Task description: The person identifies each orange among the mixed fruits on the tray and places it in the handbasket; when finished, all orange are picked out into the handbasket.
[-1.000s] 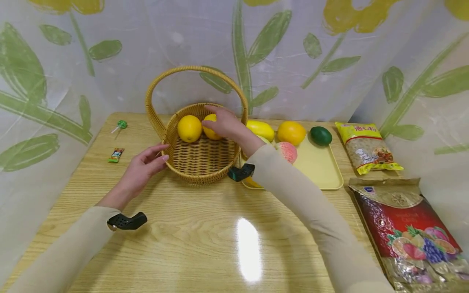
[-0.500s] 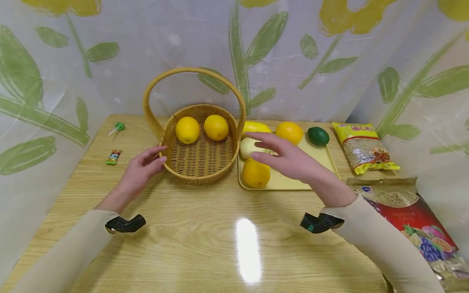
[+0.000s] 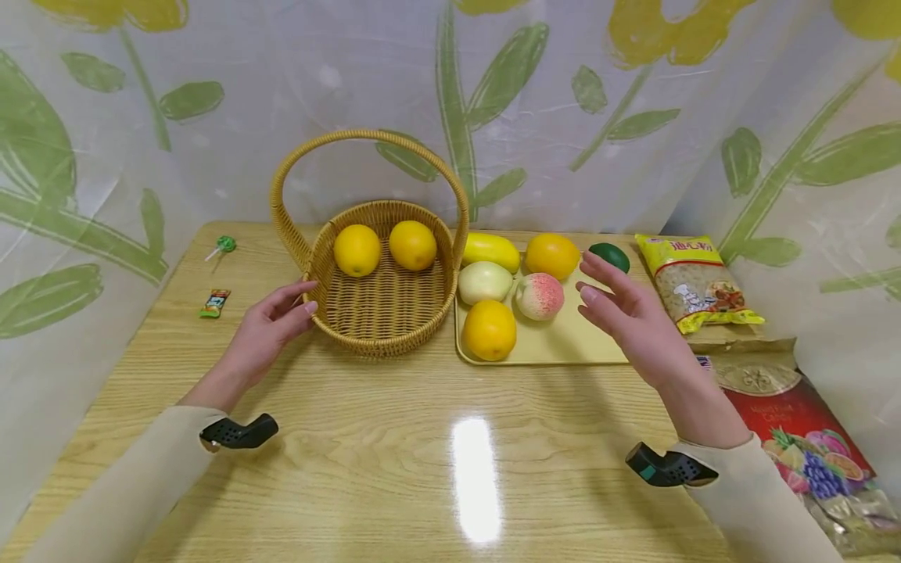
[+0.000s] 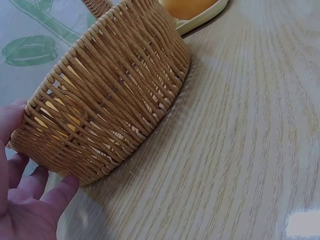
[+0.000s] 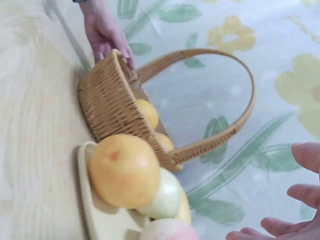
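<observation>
My left hand (image 3: pixel 267 332) grips the rim of a round wicker basket (image 3: pixel 383 344) at its left side. In the left wrist view the thumb lies at the rim while the fingers (image 4: pixel 62 192) rest along the outer wall. Two orange-yellow round fruits, a left one (image 3: pixel 357 251) and a right one (image 3: pixel 412 245), sit inside the basket. Over the right part of a pale yellow tray (image 3: pixel 563 344) hovers my right hand (image 3: pixel 644 332), its fingers spread and holding nothing. Nearest that hand are a pink-speckled peach (image 3: pixel 540 296) and a dark green fruit (image 3: pixel 609 257), partly hidden behind the fingers.
The tray also bears a yellow elongated fruit (image 3: pixel 491 252), a pale green fruit (image 3: pixel 485 283), and a front orange (image 3: pixel 489 331) and back orange (image 3: pixel 552 255). A yellow food packet (image 3: pixel 697 285) and red candy bag (image 3: pixel 795 414) lie right; a lollipop (image 3: pixel 225 244) and wrapped candy (image 3: pixel 214 303) left.
My right hand has left the right-hand fruit in the basket and moved right, over the tray. My left hand has stayed on the basket rim.
</observation>
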`<state>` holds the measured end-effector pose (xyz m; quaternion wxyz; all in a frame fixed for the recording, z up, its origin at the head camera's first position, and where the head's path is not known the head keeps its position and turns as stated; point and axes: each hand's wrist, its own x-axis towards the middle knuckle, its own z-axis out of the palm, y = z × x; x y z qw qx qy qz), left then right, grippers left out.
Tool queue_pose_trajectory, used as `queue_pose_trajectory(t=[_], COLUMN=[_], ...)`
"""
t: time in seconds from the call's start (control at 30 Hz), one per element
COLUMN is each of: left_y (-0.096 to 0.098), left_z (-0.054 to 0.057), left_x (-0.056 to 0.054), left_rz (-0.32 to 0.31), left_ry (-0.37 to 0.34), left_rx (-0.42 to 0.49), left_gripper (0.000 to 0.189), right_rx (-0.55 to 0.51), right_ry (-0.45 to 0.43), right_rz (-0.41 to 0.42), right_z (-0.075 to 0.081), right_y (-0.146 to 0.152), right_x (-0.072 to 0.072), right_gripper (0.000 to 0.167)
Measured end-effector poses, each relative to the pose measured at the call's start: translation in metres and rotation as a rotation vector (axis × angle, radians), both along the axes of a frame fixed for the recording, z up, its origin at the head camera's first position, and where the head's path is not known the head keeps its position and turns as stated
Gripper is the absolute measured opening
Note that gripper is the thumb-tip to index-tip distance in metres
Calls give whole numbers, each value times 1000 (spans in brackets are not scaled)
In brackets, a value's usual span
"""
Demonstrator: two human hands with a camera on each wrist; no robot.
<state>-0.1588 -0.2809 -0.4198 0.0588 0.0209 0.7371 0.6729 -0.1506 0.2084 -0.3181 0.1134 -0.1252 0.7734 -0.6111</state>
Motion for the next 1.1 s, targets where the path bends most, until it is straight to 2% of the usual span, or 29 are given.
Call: queue_pose_trajectory(t=[0.17, 0.3, 0.47, 0.8, 0.93, 1.1], left_y=[-1, -2, -3, 0, 2, 2], left_z=[0, 0, 1, 4, 4, 4], left_x=[-1, -1, -1, 0, 0, 0], left_rz=[6, 10, 12, -2, -3, 1], left_ry=[1, -4, -11, -16, -17, -23], left_rx=[-10, -18, -33, -14, 1, 10], left_gripper=[54, 54, 56, 56, 56, 56], right_rx=[86, 157, 189, 138, 173, 238], right_ry=[-41, -69, -111, -128, -116, -40], right_rz=[-9, 55, 128, 139, 119, 76], right_z=[-18, -42, -68, -80, -84, -88], right_y=[-4, -19, -36, -60, -72, -86], right_x=[2, 4, 7, -7, -9, -9], right_gripper=[63, 65, 69, 77, 82, 84])
